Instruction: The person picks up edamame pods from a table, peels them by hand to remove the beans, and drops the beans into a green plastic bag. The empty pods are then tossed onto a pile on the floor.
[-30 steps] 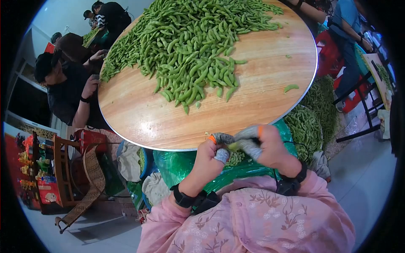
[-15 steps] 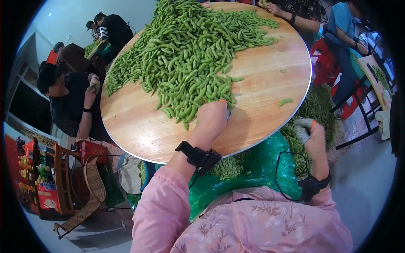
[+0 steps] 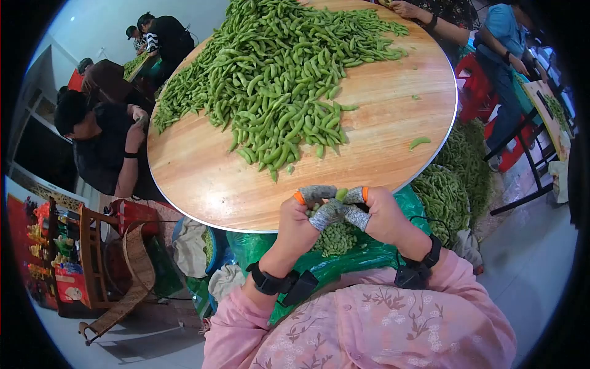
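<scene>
Grey fabric covers on the fingers and orange bands show on both hands. My left hand (image 3: pixel 307 215) and my right hand (image 3: pixel 369 212) meet at the near edge of the round wooden table (image 3: pixel 381 144). Between their pinched fingertips is a green pod (image 3: pixel 341 194), held by both. Below them, shelled green beans (image 3: pixel 337 238) lie on a green plastic sheet (image 3: pixel 375 252) over my lap. A large heap of green pods (image 3: pixel 276 80) covers the far part of the tabletop.
More pods (image 3: pixel 442 197) are piled at the right below the table. One person (image 3: pixel 101 144) sits at the left; another person's hand (image 3: pixel 402 9) is at the far right edge. A wooden chair (image 3: pixel 95 258) stands at the lower left.
My left hand has drawn back from the heap's near edge. My right hand has moved left from the pile beside the table, and both hands are now together around a pod.
</scene>
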A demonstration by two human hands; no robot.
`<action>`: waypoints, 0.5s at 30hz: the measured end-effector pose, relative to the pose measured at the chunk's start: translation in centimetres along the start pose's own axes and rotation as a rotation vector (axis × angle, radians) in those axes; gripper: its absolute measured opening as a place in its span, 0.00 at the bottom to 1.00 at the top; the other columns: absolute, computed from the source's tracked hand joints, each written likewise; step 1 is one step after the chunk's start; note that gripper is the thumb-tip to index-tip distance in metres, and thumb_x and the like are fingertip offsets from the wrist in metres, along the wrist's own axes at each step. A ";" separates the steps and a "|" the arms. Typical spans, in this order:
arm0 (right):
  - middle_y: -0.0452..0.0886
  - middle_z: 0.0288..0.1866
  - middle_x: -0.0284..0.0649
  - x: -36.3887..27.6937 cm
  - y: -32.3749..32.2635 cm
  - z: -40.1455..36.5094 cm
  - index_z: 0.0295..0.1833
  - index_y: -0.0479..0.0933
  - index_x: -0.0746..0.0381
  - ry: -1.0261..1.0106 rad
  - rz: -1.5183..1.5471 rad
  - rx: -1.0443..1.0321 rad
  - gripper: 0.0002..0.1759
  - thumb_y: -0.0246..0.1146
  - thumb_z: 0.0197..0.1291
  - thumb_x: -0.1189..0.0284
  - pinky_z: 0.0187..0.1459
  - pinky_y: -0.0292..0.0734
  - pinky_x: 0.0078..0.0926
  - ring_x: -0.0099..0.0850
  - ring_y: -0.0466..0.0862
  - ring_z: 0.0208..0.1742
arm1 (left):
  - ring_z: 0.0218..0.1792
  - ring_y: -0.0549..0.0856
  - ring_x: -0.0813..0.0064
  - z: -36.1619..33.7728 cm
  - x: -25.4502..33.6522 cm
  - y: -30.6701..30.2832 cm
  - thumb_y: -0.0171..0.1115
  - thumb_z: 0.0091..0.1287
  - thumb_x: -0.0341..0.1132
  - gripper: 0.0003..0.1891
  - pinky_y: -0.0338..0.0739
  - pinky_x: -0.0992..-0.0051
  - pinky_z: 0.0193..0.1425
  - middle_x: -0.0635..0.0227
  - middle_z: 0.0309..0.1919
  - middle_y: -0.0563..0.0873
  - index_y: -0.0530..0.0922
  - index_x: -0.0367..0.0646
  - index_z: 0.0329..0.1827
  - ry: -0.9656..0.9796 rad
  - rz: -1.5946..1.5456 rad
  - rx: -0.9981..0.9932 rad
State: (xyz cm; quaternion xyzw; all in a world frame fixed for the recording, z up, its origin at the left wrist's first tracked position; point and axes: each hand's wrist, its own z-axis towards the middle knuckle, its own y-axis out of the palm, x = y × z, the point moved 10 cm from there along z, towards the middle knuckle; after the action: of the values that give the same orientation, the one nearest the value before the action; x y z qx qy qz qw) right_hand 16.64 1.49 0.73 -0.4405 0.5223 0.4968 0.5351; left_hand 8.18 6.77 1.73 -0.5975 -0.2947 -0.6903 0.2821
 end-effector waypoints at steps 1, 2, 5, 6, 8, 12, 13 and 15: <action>0.78 0.31 0.35 -1.2 -0.8 -0.3 0.40 0.76 0.67 -0.098 -0.289 0.072 0.12 0.59 0.46 0.81 0.37 0.71 0.23 0.28 0.77 0.31 | 0.25 0.76 0.86 -0.2 0.3 -0.5 0.56 0.61 0.30 0.06 0.72 0.86 0.28 0.71 0.24 0.78 0.75 0.36 0.38 0.020 -0.005 0.080; 0.78 0.30 0.38 -2.5 -1.3 -0.7 0.38 0.76 0.66 -0.198 -0.578 0.142 0.13 0.59 0.42 0.83 0.36 0.72 0.26 0.35 0.78 0.31 | 0.25 0.76 0.86 -0.4 0.4 -0.9 0.56 0.61 0.30 0.06 0.72 0.86 0.28 0.71 0.24 0.78 0.75 0.36 0.38 0.017 -0.010 0.080; 0.75 0.30 0.43 -6.0 -1.0 -1.7 0.38 0.77 0.65 -0.429 -0.921 0.187 0.18 0.58 0.34 0.82 0.35 0.72 0.32 0.42 0.75 0.33 | 0.16 0.67 0.87 -1.4 -2.7 -0.4 0.50 0.66 0.39 0.11 0.60 0.87 0.18 0.73 0.16 0.72 0.75 0.39 0.38 -0.407 -0.125 -0.054; 0.75 0.30 0.43 -6.0 -1.0 -1.6 0.38 0.77 0.65 -0.427 -0.921 0.182 0.18 0.58 0.34 0.82 0.35 0.72 0.32 0.42 0.75 0.33 | 0.14 0.63 0.87 -2.4 -3.7 1.0 0.47 0.67 0.42 0.14 0.55 0.86 0.16 0.74 0.14 0.69 0.74 0.40 0.37 -0.610 -0.284 -0.098; 0.74 0.31 0.42 -6.5 0.2 -1.9 0.38 0.77 0.65 -0.531 -1.049 0.146 0.19 0.58 0.31 0.82 0.33 0.72 0.32 0.39 0.75 0.34 | 0.12 0.59 0.87 -3.8 -4.8 2.5 0.44 0.68 0.44 0.16 0.49 0.85 0.15 0.75 0.11 0.66 0.74 0.41 0.37 -0.810 -0.448 -0.140; 0.75 0.28 0.43 -6.7 0.4 -2.0 0.39 0.77 0.65 -0.576 -1.073 0.154 0.16 0.61 0.38 0.80 0.31 0.71 0.28 0.38 0.76 0.29 | 0.12 0.61 0.86 -3.8 -4.8 3.7 0.46 0.67 0.45 0.15 0.51 0.85 0.15 0.75 0.12 0.66 0.72 0.42 0.33 -0.790 -0.665 -0.235; 0.76 0.28 0.41 -5.9 -0.9 -1.6 0.40 0.77 0.67 -0.433 -0.897 0.185 0.15 0.62 0.41 0.79 0.31 0.71 0.25 0.34 0.76 0.28 | 0.13 0.61 0.85 -3.7 -4.7 3.7 0.47 0.66 0.45 0.14 0.52 0.84 0.16 0.74 0.12 0.67 0.71 0.43 0.32 -0.767 -0.680 -0.243; 0.77 0.29 0.39 -4.8 -2.0 -1.6 0.41 0.76 0.68 -0.288 -0.718 0.210 0.14 0.62 0.45 0.77 0.31 0.71 0.23 0.30 0.76 0.27 | 0.14 0.63 0.85 -3.7 -4.6 3.1 0.49 0.66 0.43 0.13 0.54 0.84 0.16 0.75 0.13 0.68 0.71 0.43 0.32 -0.704 -0.562 -0.192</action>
State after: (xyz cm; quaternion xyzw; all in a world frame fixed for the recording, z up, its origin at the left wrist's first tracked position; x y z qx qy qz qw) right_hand 18.57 -0.70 5.29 -0.4638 0.3028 0.2787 0.7845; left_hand 8.58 2.11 -3.02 -0.7160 -0.4581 -0.5191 -0.0901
